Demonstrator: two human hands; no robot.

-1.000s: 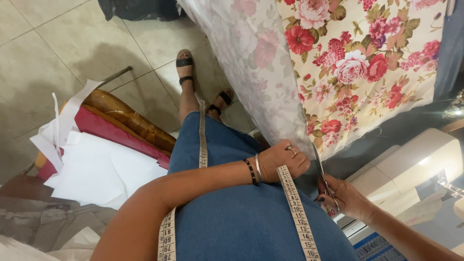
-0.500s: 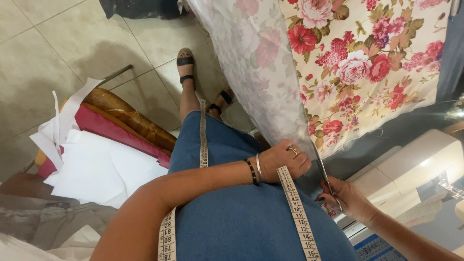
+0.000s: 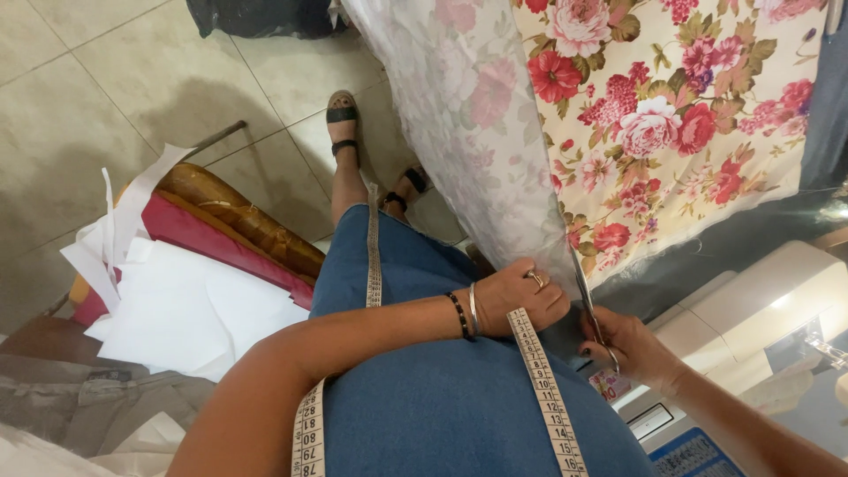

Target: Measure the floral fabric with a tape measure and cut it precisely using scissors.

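Note:
A cream fabric printed with red and pink roses (image 3: 671,124) lies over the table edge, and its pale reverse side (image 3: 477,132) hangs down toward the floor. My left hand (image 3: 521,296), with a ring and bracelets, grips the hanging part near its lower edge. My right hand (image 3: 632,344) holds a pair of scissors (image 3: 587,300) whose blades point up into the fabric just right of my left hand. A yellow measuring tape (image 3: 543,389) hangs round my neck over my blue denim dress (image 3: 442,397).
A white sewing machine (image 3: 760,318) stands at the right on the dark table. To the left, a red-cushioned wooden chair (image 3: 221,230) carries white paper sheets (image 3: 168,309). My sandalled feet (image 3: 343,119) rest on the beige tiled floor.
The scissors and my right hand have crept slightly upward along the fabric edge. My left hand keeps its grip in nearly the same place.

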